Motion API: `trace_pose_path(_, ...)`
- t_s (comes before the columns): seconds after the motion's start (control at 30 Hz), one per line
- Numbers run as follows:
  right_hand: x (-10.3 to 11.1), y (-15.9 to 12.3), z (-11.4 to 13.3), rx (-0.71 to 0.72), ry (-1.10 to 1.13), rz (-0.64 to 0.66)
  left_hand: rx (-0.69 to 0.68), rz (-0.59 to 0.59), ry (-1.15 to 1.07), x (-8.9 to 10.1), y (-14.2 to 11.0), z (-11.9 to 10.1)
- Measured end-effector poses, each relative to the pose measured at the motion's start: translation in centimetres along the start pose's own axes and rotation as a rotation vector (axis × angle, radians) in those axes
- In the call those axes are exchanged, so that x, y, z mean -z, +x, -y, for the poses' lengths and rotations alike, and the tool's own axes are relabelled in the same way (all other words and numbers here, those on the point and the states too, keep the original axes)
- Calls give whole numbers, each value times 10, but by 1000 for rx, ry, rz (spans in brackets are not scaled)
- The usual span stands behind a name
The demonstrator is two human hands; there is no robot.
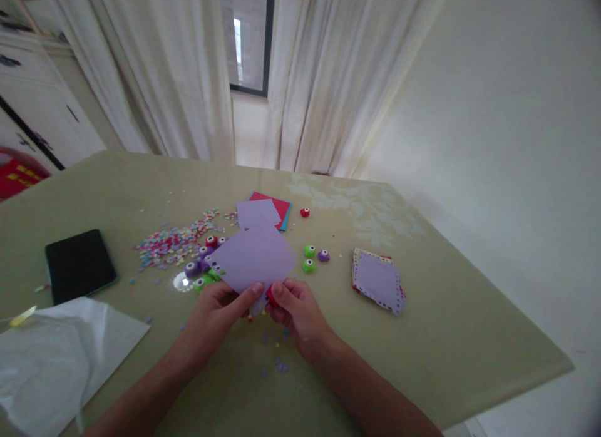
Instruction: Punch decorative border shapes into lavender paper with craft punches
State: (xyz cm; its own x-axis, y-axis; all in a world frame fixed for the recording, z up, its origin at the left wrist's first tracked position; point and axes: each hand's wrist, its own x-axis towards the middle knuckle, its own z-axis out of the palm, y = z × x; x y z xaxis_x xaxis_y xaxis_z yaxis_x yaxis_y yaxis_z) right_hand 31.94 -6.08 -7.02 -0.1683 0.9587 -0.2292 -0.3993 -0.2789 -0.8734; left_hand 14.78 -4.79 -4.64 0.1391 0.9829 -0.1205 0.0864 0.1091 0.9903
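A square of purple paper (pixel 253 255) is held up over the table, with a few cut-outs along its left corner. My left hand (pixel 223 305) pinches its near edge between thumb and fingers. Closed around a small red paper punch (pixel 271 295), my right hand (pixel 295 308) presses it at the paper's near corner. Partly hidden behind the sheet are several purple and green punches (pixel 192 269). To the right of the sheet stand two green punches (pixel 308 265) and a purple punch (pixel 323 255); a red punch (pixel 305 212) sits farther back.
Coloured paper confetti (pixel 173 244) is heaped left of centre. Behind the sheet lie red and blue papers (pixel 284 210) and a purple sheet (pixel 256 211). A stack of edge-punched papers (pixel 378 280) rests at right. At left are a black phone-like device (pixel 81 265) and a white bag (pixel 51 368).
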Motion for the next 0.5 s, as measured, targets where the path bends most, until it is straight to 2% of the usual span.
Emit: trace_pose_path(0.5, -1, 0, -4, 12, -33, 20, -11, 14, -3, 0, 2, 1)
